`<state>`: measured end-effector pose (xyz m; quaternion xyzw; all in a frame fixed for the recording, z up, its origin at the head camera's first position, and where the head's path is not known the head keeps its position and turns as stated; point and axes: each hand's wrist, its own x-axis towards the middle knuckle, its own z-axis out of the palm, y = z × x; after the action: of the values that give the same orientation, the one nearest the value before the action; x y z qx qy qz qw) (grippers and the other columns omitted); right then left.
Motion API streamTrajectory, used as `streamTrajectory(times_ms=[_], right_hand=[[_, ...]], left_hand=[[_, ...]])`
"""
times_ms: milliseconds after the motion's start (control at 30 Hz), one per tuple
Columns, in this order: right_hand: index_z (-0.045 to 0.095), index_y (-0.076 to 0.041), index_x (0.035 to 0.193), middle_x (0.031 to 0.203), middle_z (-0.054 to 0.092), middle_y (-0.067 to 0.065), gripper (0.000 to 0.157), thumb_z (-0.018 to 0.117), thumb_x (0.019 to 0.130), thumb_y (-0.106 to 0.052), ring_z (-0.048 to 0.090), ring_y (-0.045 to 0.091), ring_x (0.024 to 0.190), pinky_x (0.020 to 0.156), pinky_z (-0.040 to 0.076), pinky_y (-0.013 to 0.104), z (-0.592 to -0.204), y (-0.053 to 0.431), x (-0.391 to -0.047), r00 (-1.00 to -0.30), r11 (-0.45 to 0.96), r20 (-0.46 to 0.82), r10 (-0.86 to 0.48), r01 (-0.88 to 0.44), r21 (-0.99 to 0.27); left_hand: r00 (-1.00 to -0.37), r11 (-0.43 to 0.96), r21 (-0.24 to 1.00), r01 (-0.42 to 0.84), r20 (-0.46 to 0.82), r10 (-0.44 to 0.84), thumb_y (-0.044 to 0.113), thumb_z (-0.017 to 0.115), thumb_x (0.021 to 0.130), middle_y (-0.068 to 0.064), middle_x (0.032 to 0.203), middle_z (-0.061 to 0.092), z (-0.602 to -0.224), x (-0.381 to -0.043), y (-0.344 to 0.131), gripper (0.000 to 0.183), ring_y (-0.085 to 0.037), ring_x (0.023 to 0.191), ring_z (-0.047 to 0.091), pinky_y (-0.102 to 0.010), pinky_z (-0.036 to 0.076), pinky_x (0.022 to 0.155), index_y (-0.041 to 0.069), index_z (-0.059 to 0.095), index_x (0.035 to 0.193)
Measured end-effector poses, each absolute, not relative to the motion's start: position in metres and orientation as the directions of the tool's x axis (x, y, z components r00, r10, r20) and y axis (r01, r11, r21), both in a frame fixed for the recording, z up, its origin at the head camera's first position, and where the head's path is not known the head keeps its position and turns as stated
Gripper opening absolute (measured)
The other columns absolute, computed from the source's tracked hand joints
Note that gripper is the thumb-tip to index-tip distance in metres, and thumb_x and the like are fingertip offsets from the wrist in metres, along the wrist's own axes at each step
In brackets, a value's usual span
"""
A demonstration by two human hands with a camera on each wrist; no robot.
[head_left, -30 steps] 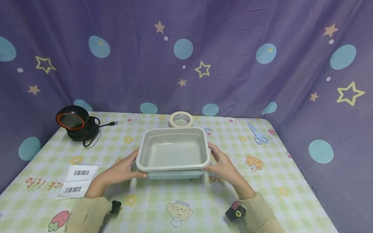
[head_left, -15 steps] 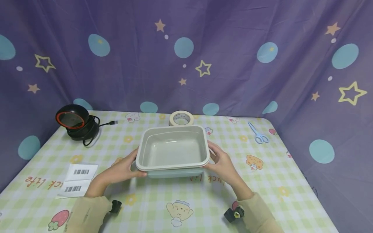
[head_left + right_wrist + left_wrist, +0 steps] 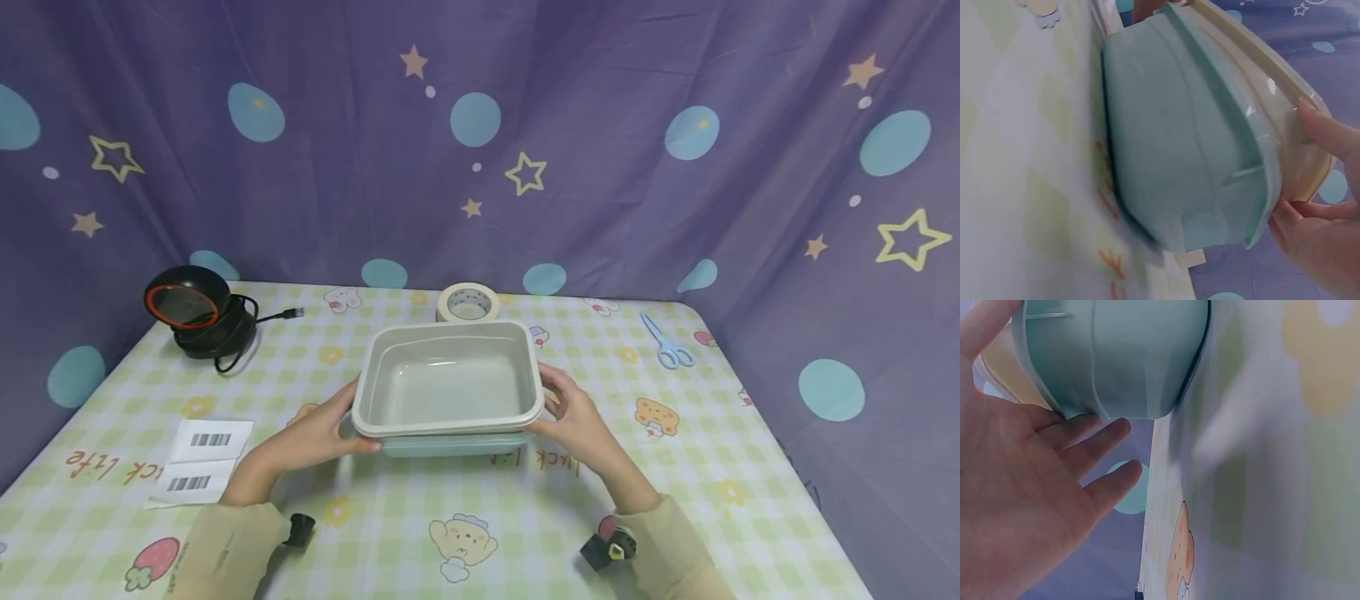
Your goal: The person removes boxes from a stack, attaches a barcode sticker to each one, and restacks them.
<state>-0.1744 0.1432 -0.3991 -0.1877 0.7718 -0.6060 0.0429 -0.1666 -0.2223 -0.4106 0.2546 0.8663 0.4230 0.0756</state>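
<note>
A cream plastic bin (image 3: 450, 383) sits nested in a pale teal bin (image 3: 453, 445) on the table. In the right wrist view the cream bin (image 3: 1260, 75) stands out above the rim of the teal bin (image 3: 1154, 125). My left hand (image 3: 318, 433) holds the teal bin at its left end, thumb at the front corner. Its fingertips touch the bin's side wall in the left wrist view, with the lower fingers spread. At the opposite end, my right hand (image 3: 573, 421) grips the cream bin, thumb and fingers on its end wall.
Behind the bins stands a roll of masking tape (image 3: 468, 302). Light blue scissors (image 3: 666, 342) lie at the back right. A black round device with a USB cable (image 3: 201, 312) is at the back left. Barcode labels (image 3: 202, 462) lie beside my left forearm.
The cream bin's right end has risen slightly, so it tilts a little more over the teal bin. Both hands keep nearly the same place. The head view has shifted slightly.
</note>
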Motion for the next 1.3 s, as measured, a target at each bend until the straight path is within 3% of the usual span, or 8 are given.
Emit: streamTrajectory(times_ms=[167, 267, 400, 500, 600, 733, 900, 1300], right_hand=[[0.024, -0.004, 0.152, 0.152, 0.030, 0.021, 0.094, 0.079, 0.076, 0.001, 0.032, 0.040, 0.142, 0.114, 0.034, 0.050, -0.3945, 0.1434, -0.1726, -0.920, 0.195, 0.213, -0.329, -0.287, -0.938], [0.023, -0.008, 0.153, 0.155, 0.025, 0.020, 0.097, 0.079, 0.075, 0.002, 0.028, 0.040, 0.143, 0.112, 0.036, 0.050, -0.3927, 0.1421, -0.1710, -0.907, 0.201, 0.283, -0.313, -0.355, -0.913], [0.048, -0.007, 0.140, 0.154, 0.027, 0.014, 0.075, 0.080, 0.072, 0.004, 0.028, 0.033, 0.144, 0.114, 0.034, 0.042, -0.3933, 0.1404, -0.1693, -0.869, 0.251, 0.398, -0.295, -0.472, -0.845], [0.062, -0.007, 0.123, 0.149, 0.040, 0.010, 0.057, 0.081, 0.071, 0.004, 0.034, 0.029, 0.142, 0.115, 0.034, 0.035, -0.3949, 0.1398, -0.1689, -0.813, 0.332, 0.503, -0.294, -0.580, -0.744], [0.069, -0.008, 0.113, 0.137, 0.055, 0.009, 0.046, 0.081, 0.070, 0.004, 0.044, 0.027, 0.135, 0.113, 0.039, 0.029, -0.3965, 0.1394, -0.1693, -0.732, 0.379, 0.603, -0.318, -0.681, -0.627], [0.071, -0.008, 0.107, 0.119, 0.066, 0.011, 0.039, 0.078, 0.072, 0.007, 0.055, 0.025, 0.122, 0.111, 0.041, 0.023, -0.3971, 0.1388, -0.1696, -0.627, 0.364, 0.679, -0.381, -0.777, -0.513], [0.072, -0.007, 0.100, 0.104, 0.072, 0.008, 0.032, 0.074, 0.073, 0.011, 0.063, 0.025, 0.109, 0.113, 0.040, 0.033, -0.3968, 0.1389, -0.1690, -0.534, 0.367, 0.722, -0.440, -0.840, -0.398], [0.069, -0.004, 0.089, 0.090, 0.070, 0.006, 0.025, 0.070, 0.073, 0.014, 0.063, 0.024, 0.096, 0.111, 0.043, 0.036, -0.4014, 0.1351, -0.1700, -0.406, 0.337, 0.806, -0.431, -0.901, -0.274]], left_hand=[[-0.858, 0.505, 0.777, 0.375, 0.084, 0.507, 0.027, 0.077, 0.082, -0.026, 0.159, 0.019, -0.4115, -0.1675, -0.2218, 0.104, -0.048, 0.142, 0.025, -0.066, 0.032, 0.107, 0.007, 0.007, 0.156], [-0.859, 0.503, 0.780, 0.372, 0.085, 0.504, 0.027, 0.078, 0.082, -0.026, 0.159, 0.018, -0.4124, -0.1684, -0.2218, 0.104, -0.048, 0.142, 0.024, -0.066, 0.031, 0.108, 0.007, 0.007, 0.156], [-0.860, 0.496, 0.788, 0.365, 0.081, 0.505, 0.026, 0.078, 0.082, -0.026, 0.159, 0.017, -0.4130, -0.1689, -0.2220, 0.105, -0.049, 0.143, 0.023, -0.068, 0.029, 0.109, 0.007, 0.005, 0.156], [-0.863, 0.500, 0.788, 0.359, 0.076, 0.500, 0.026, 0.078, 0.082, -0.027, 0.159, 0.017, -0.4131, -0.1689, -0.2220, 0.105, -0.049, 0.143, 0.023, -0.068, 0.029, 0.108, 0.007, 0.005, 0.156], [-0.867, 0.506, 0.788, 0.351, 0.069, 0.494, 0.026, 0.078, 0.082, -0.027, 0.159, 0.017, -0.4125, -0.1686, -0.2217, 0.106, -0.050, 0.142, 0.023, -0.068, 0.029, 0.108, 0.007, 0.005, 0.156], [-0.869, 0.507, 0.791, 0.343, 0.062, 0.491, 0.027, 0.077, 0.082, -0.027, 0.159, 0.016, -0.4116, -0.1680, -0.2211, 0.106, -0.050, 0.143, 0.022, -0.068, 0.029, 0.108, 0.007, 0.004, 0.156], [-0.867, 0.502, 0.794, 0.341, 0.059, 0.495, 0.027, 0.077, 0.083, -0.026, 0.159, 0.014, -0.4112, -0.1678, -0.2210, 0.105, -0.050, 0.143, 0.021, -0.069, 0.029, 0.108, 0.008, 0.004, 0.156], [-0.866, 0.504, 0.794, 0.341, 0.057, 0.496, 0.028, 0.078, 0.082, -0.025, 0.159, 0.015, -0.4117, -0.1672, -0.2214, 0.106, -0.049, 0.143, 0.021, -0.069, 0.029, 0.109, 0.009, 0.005, 0.156]])
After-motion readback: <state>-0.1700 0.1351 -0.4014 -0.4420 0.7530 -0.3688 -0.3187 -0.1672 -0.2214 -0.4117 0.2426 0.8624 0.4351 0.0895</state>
